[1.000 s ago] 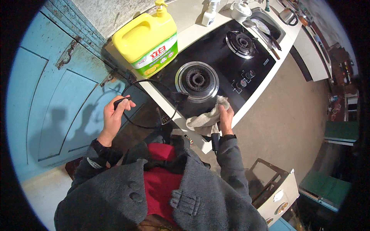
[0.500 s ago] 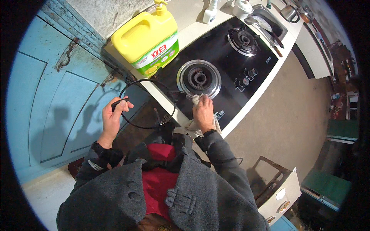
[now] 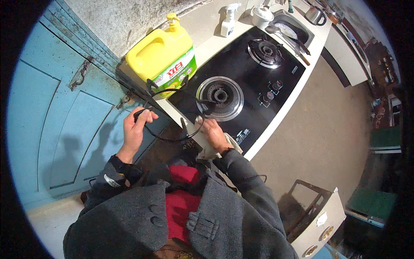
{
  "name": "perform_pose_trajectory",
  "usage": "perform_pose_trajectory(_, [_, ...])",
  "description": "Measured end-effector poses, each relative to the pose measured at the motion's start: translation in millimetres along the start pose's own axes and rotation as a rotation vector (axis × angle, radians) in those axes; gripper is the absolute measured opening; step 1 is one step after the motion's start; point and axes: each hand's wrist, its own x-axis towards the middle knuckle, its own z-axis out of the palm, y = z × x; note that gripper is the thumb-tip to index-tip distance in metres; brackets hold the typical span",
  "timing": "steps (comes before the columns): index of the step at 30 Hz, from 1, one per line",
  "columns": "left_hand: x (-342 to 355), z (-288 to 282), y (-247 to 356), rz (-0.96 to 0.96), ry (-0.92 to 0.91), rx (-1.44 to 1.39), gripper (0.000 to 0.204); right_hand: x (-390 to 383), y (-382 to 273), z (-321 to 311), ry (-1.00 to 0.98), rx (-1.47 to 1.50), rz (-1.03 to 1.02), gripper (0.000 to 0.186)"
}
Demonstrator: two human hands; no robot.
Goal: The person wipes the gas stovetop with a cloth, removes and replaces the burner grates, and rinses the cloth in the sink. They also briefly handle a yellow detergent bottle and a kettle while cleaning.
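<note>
Leftward from the burner (image 3: 220, 96), my right hand (image 3: 213, 133) is bringing the cloth (image 3: 208, 151), bunched in curled fingers, to the black ring (image 3: 172, 140) my left hand (image 3: 133, 133) is clasping, fingers closed.

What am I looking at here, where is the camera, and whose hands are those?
There is no robot: a person is working with a bare left hand and right hand. A wide camera worn on the head looks down, so straight edges bend and the wearer's grey coat fills the bottom.

In the left hand's grip is a black ring with short prongs, perhaps a pot stand. The right hand, at the ring's other side, has a pale cloth, partly hidden beneath it.

The dark surface is a cooktop with a near burner and a far burner. A yellow and green jug stands to its left; behind it are a white spray bottle and a white lidded pot.
</note>
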Motion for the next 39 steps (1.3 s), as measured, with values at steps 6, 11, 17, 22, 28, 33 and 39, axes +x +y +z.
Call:
perform_pose_trajectory(6, [21.5, 39.5, -5.0, -0.027, -0.054, -0.044, 0.023, 15.3, -4.0, 12.1, 0.13, -0.041, 0.007, 0.043])
perform_pose_trajectory(11, [51.7, 76.0, -22.4, 0.039, -0.128, -0.026, 0.022, -9.1, -11.3, 0.1, -0.384, 0.163, 0.265, 0.035])
perform_pose_trajectory(17, [83.3, 92.5, -40.8, 0.152, -0.129, -0.017, 0.025, -33.0, -7.7, -48.9, -0.093, 0.645, 0.367, 0.051])
perform_pose_trajectory(22, [96.6, 94.7, -35.6, 0.166, -0.098, -0.053, 0.028, -9.3, 23.8, -95.3, 0.562, 0.565, 0.603, 0.043])
perform_pose_trajectory(28, [105.2, 88.8, -20.3, 0.155, -0.068, -0.092, 0.025, 61.0, 87.0, -118.9, 0.694, 0.262, 0.509, 0.046])
perform_pose_trajectory(33, [107.6, 84.2, -14.2, 0.138, -0.045, -0.133, 0.022, 116.3, 132.9, -86.3, 0.217, 0.338, 0.458, 0.041])
perform_pose_trajectory(39, [108.4, 83.1, -12.2, 0.131, -0.054, -0.131, 0.025, 82.2, 134.0, -72.1, 0.179, -0.11, 0.462, 0.034])
